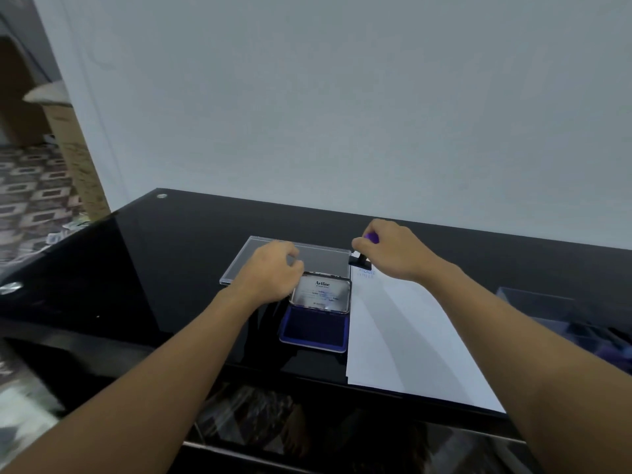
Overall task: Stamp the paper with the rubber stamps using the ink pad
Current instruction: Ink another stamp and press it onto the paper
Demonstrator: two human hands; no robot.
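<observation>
A white sheet of paper [403, 340] lies on the black glass table [154, 268], right of an open blue ink pad [314, 328] whose raised lid [321, 293] reads "Artline". My right hand [390, 249] grips the purple handle of a rubber stamp [359, 258], whose black base sits at the paper's far left corner. Faint blue stamp marks [366, 272] show just in front of it. My left hand [270, 271] is loosely curled beside the lid's left edge; whether it touches the lid is unclear.
A clear plastic lid or tray [239, 265] lies flat behind the ink pad. A clear box [547, 309] with purple items stands at the right table edge. The wall rises right behind the table. Patterned floor and a post are at far left.
</observation>
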